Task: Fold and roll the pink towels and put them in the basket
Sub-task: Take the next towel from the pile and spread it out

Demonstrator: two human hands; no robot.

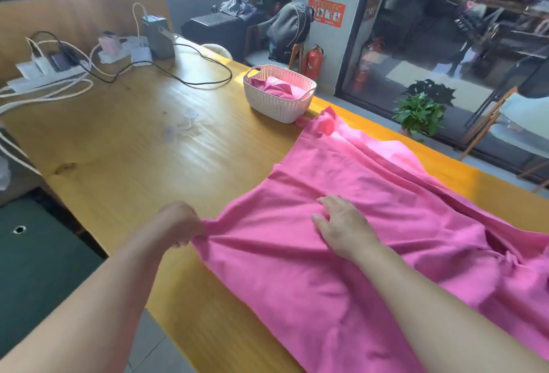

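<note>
Left hand (184, 221) pinches the pink towel's (341, 268) corner; right hand (341, 224) presses flat on it.

A single wide-angle view is given from head height, aimed forward and down across the desk (124, 135); both forearms are seen close, the far room beyond

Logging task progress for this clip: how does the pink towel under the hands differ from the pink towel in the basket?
The towel on the table lies spread out and wrinkled; the towel in the basket is bundled up compactly. The spread one is being handled: the left hand pinches its corner and the right hand rests flat on it, while the basket one is untouched. Both are the same pink.
</note>
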